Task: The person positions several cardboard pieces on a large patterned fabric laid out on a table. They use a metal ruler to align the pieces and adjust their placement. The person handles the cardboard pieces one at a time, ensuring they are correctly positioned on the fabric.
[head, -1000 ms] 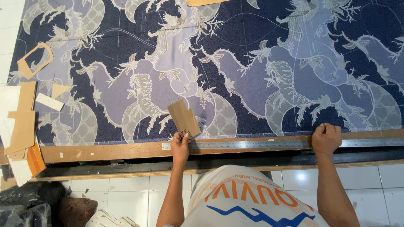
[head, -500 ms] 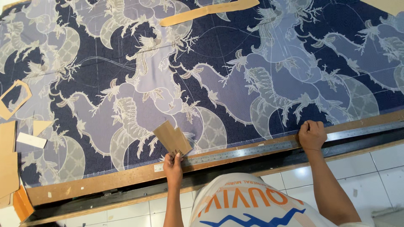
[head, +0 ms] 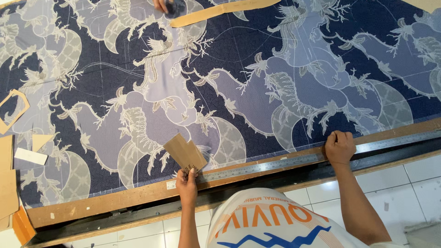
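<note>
The left hand (head: 187, 180) was pinched shut on a small brown cardboard piece (head: 184, 153), holding it tilted over the near edge of the blue patterned fabric (head: 257, 92), just beside the left end of the long metal ruler (head: 294, 161). The right hand (head: 340, 147) pressed down on the ruler farther right, fingers curled over it. The ruler lay along the desk's wooden edge (head: 105, 202), touching the fabric's near border. At the far side, another person's hand (head: 167, 5) rested by a long cardboard strip (head: 225, 9). Cardboard scraps (head: 14, 160) lay at the left.
</note>
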